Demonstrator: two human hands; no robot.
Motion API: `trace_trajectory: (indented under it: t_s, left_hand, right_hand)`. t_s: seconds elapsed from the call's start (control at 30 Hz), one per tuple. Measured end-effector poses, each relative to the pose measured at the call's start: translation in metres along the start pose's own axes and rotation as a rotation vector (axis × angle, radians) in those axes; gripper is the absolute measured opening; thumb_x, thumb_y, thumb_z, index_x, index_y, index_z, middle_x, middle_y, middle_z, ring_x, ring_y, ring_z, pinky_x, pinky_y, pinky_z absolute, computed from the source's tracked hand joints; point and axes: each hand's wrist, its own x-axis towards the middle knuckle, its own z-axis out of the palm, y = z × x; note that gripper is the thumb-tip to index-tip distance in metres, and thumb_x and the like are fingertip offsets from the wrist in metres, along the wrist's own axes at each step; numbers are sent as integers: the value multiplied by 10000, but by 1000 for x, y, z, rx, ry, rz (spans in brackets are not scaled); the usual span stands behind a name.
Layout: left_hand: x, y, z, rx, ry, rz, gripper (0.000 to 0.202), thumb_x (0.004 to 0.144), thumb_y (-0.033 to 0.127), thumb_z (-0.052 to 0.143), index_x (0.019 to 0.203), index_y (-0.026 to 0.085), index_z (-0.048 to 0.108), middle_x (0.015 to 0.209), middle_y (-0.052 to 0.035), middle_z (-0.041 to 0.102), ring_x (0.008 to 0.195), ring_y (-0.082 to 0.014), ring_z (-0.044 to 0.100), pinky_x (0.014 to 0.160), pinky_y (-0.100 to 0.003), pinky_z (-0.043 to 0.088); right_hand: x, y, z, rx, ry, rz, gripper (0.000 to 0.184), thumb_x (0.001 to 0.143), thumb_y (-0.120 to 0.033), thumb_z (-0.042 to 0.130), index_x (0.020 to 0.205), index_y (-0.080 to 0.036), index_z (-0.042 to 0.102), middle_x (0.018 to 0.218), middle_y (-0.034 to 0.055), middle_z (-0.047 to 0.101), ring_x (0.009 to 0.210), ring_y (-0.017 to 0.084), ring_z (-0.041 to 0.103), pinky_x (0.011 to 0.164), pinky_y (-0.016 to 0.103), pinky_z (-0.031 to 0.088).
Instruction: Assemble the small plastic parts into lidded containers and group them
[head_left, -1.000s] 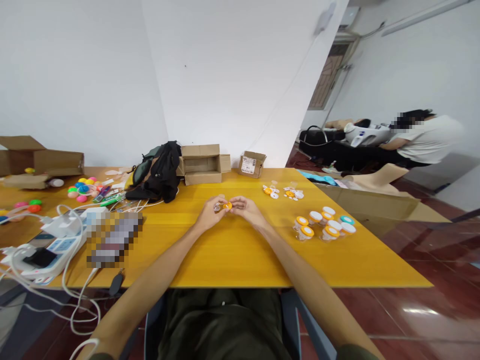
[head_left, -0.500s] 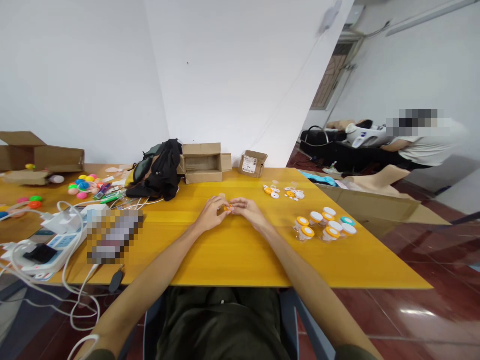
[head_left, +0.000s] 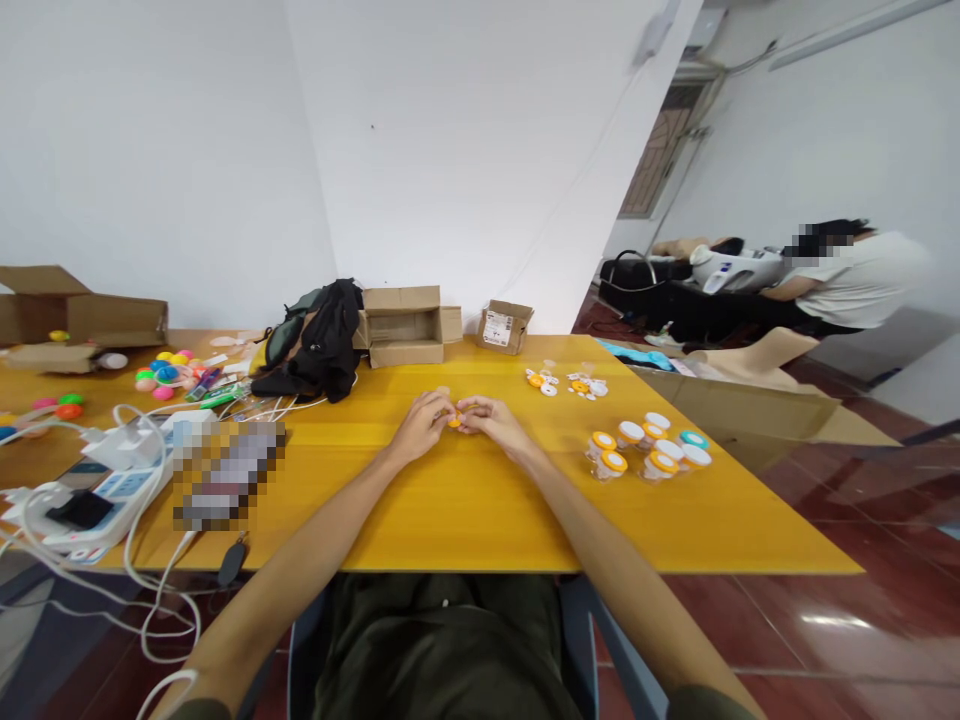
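My left hand [head_left: 422, 424] and my right hand [head_left: 489, 419] meet over the middle of the yellow table [head_left: 465, 500]. Between their fingertips sits a small clear container with an orange lid [head_left: 454, 420]; both hands are closed on it, and most of it is hidden by the fingers. To the right stands a cluster of several small clear jars [head_left: 649, 452] with orange, white and teal lids. Farther back lie loose orange and white lids [head_left: 566, 384].
A black bag [head_left: 319, 340] and open cardboard boxes [head_left: 405, 326] stand at the table's back. Coloured balls [head_left: 169, 372], white cables and a power strip [head_left: 97, 490] crowd the left side. Another person [head_left: 840, 275] sits at the far right beyond a cardboard box.
The hands have closed more tightly round the small container, so less of the orange lid shows. Their place on the table is almost unchanged.
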Motion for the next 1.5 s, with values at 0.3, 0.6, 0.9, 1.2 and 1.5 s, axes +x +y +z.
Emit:
trace_trajectory:
  t_s: [0.3, 0.6, 0.9, 1.2, 1.5]
  left_hand:
    - [3, -14, -16, 123, 130, -123, 123, 874, 147, 531, 846, 218, 627, 881, -27, 651, 899, -195, 603, 857, -334, 472]
    - [-3, -18, -18, 264, -26, -119, 48, 821, 212, 615, 831, 232, 658, 917, -47, 600, 962, -231, 550, 897, -393, 452]
    - [-4, -19, -15, 262, -40, -94, 83, 826, 174, 590, 809, 227, 651, 940, -54, 602, 984, -235, 538, 897, -398, 437]
    - [-3, -1, -12, 134, -36, -7, 136, 862, 182, 567, 922, 245, 672, 1000, -48, 635, 989, -220, 556, 903, -373, 419]
    - [-2, 0, -9, 89, -44, -4, 126, 881, 180, 551, 828, 224, 657, 956, -42, 659, 970, -210, 577, 915, -365, 414]
  right_hand:
    - [6, 6, -7, -102, 77, -29, 156, 622, -178, 744, 756, -205, 670, 627, -12, 689, 598, 143, 658, 619, 265, 564]
    - [6, 2, -6, -107, 81, 11, 155, 620, -129, 732, 740, -195, 659, 578, -25, 658, 567, 120, 630, 551, 220, 524]
    - [6, 5, -7, -108, 69, 6, 186, 615, -208, 771, 761, -190, 658, 604, -17, 671, 562, 116, 617, 546, 223, 517]
    - [2, 3, -4, -144, 26, 13, 181, 629, -258, 747, 775, -204, 655, 578, -30, 650, 490, 99, 564, 447, 191, 451]
    - [-2, -4, 4, -127, 7, 25, 149, 609, -210, 723, 732, -198, 641, 552, -52, 618, 467, 84, 531, 420, 173, 423]
